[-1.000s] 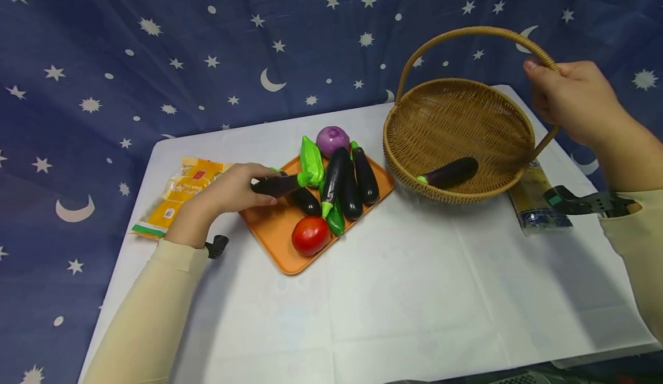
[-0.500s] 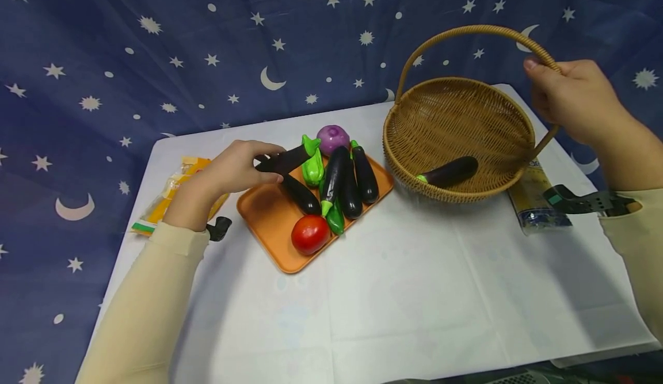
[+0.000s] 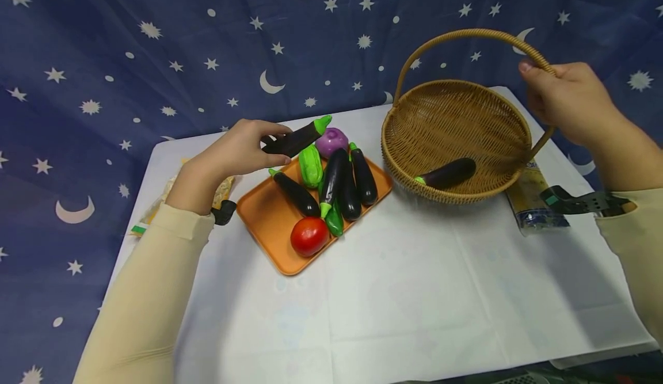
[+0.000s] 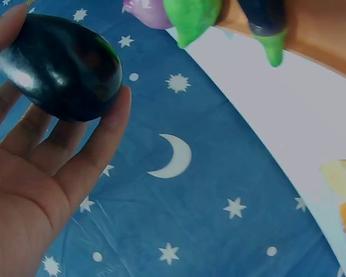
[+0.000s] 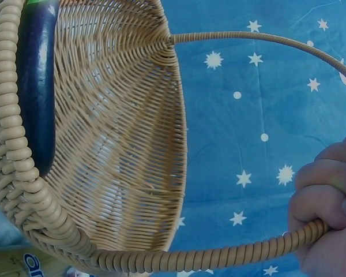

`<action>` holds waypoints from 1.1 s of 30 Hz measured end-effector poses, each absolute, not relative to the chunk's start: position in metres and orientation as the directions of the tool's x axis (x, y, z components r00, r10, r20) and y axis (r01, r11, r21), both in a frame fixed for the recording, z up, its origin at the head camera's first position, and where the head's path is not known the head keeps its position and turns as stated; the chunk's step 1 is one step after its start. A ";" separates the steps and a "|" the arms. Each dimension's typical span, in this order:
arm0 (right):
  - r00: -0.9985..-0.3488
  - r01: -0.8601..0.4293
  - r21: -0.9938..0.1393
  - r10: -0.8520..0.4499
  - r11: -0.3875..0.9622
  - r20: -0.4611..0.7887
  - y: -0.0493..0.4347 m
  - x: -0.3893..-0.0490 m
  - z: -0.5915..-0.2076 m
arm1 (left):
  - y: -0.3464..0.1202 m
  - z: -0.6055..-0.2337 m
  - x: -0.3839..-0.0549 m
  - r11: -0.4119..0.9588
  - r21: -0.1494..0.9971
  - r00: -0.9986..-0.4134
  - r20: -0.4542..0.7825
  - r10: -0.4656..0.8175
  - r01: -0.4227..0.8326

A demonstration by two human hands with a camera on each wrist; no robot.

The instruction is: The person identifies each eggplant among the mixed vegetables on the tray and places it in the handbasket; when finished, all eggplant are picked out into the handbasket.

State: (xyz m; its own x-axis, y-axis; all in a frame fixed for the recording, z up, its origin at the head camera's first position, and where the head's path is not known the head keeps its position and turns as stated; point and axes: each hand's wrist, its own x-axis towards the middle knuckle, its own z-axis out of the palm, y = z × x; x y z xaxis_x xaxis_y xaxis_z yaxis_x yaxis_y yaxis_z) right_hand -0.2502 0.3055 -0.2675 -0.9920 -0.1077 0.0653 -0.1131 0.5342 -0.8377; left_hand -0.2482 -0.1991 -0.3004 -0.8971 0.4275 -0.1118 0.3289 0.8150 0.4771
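Observation:
My left hand [image 3: 240, 145] holds a dark purple eggplant [image 3: 296, 140] with a green cap, raised over the back left of an orange tray [image 3: 264, 220]. In the left wrist view, fingers and thumb wrap this eggplant [image 4: 60, 66]. Several more eggplants [image 3: 297, 194] lie on the tray, beside a tomato [image 3: 309, 236], a purple onion [image 3: 331, 142], a light green pepper [image 3: 311, 167] and a darker green pepper [image 3: 334, 221]. My right hand [image 3: 575, 99] grips the handle of a wicker basket [image 3: 461, 119], which leans towards me. One eggplant [image 3: 449, 174] lies inside, along the near wall.
A yellow and clear packet [image 3: 223, 193] lies left of the tray, partly hidden by the left forearm. Another packet [image 3: 536, 200] lies under the basket's right side. Behind the white-covered table [image 3: 393, 292] hangs a blue curtain [image 3: 311, 38] with stars and moons.
My left hand has lifted the eggplant up and away from the tray, towards the back, uncovering another eggplant there. My right hand and the basket have stayed nearly still.

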 end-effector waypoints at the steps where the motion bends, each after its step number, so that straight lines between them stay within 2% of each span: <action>1: -0.992 -0.110 -0.833 -0.106 0.543 0.062 0.305 -0.250 -0.267 | -0.197 -0.299 -0.250 0.813 0.473 -0.894 -0.105 0.435 0.340; 7: -0.992 -0.111 -0.819 -0.109 0.563 0.060 0.306 -0.249 -0.267 | -0.181 -0.288 -0.257 0.803 0.450 -0.881 -0.069 0.467 0.391; 18: -0.991 -0.121 -0.818 -0.113 0.562 0.069 0.307 -0.250 -0.268 | -0.155 -0.271 -0.268 0.795 0.446 -0.872 -0.064 0.486 0.410; 33: -0.994 -0.102 -0.827 -0.095 0.552 0.060 0.307 -0.247 -0.267 | -0.110 -0.257 -0.282 0.757 0.424 -0.820 -0.056 0.570 0.497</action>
State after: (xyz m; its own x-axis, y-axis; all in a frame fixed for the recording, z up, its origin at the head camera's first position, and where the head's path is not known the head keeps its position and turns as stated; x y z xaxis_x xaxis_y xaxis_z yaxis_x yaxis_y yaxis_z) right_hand -0.2475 0.3070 -0.2665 -0.9937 -0.0947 0.0596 -0.1023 0.5523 -0.8273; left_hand -0.2821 -0.1097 -0.2567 -0.8199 0.5698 -0.0557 0.4973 0.7570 0.4239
